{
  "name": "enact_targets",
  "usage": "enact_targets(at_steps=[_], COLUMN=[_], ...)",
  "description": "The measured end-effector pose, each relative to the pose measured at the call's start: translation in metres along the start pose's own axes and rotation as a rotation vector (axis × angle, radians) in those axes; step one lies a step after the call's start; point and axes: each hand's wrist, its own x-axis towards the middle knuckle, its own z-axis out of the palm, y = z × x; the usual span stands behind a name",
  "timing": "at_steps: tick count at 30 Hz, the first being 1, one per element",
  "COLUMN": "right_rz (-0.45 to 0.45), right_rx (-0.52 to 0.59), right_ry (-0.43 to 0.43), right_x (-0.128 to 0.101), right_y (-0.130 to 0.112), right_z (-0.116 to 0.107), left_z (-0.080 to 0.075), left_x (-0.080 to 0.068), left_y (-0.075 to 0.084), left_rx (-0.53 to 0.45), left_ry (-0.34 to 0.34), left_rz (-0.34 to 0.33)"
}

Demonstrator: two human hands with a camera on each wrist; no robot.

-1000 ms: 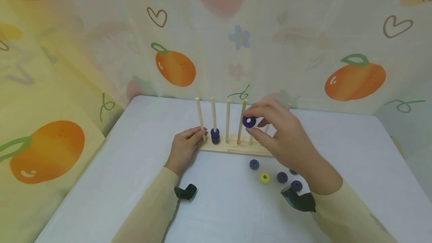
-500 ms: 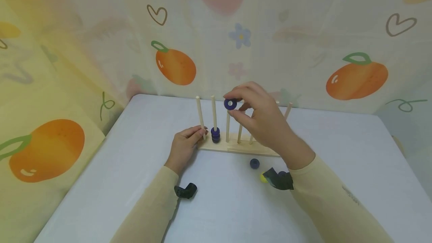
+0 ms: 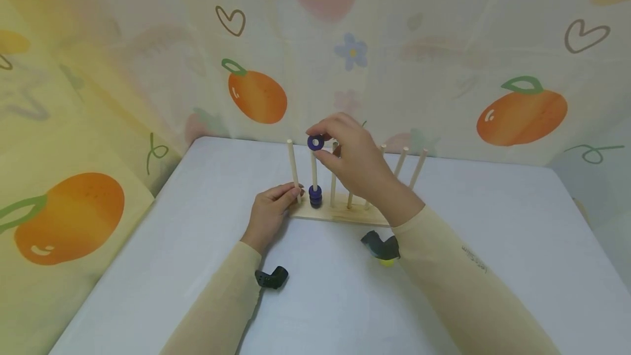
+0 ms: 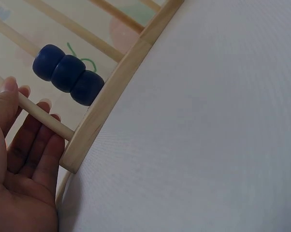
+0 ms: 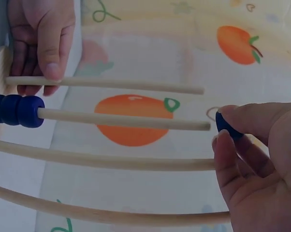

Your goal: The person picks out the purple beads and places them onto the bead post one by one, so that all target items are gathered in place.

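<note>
My right hand [image 3: 357,160] pinches a dark blue bead [image 5: 226,125] between thumb and fingertips. The bead is just off the top of the second peg [image 5: 136,120], its hole facing the head camera. Lower on that peg, a stack of three blue beads [image 4: 68,72] rests against the wooden base [image 3: 322,213]. My left hand [image 3: 268,210] holds the leftmost peg [image 3: 292,160] near its foot, thumb on one side and fingers behind. Several more pegs [image 3: 417,169] rise bare to the right, some partly covered by my right hand.
A yellow bead [image 3: 386,262] lies on the white tabletop [image 3: 315,300], mostly covered by the black piece [image 3: 382,246] at my right wrist. Another black piece [image 3: 272,278] sits at my left wrist. A fruit-printed curtain [image 3: 419,70] hangs behind the table.
My right hand has carried the blue bead left and up, from near the fourth peg to the second peg's top. Its forearm now covers the loose blue beads. My left hand stays put.
</note>
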Motion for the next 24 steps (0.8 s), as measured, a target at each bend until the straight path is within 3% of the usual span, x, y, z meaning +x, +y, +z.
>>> enact_targets(at_steps=[11,24], right_rz=[0.037,0.093], right_rx=[-0.089,-0.100], right_ry=[0.005,-0.022], right_x=[0.0052,0.0086], right_y=[-0.0006,-0.0034], right_z=[0.0103,0.0113], left_z=[0.0002,0.0001], left_x=[0.0001,0.0002], left_y=[-0.0018,-0.0034], left_rx=[-0.001,0.011], left_ry=[0.000,-0.002], left_rz=[0.009,0.011])
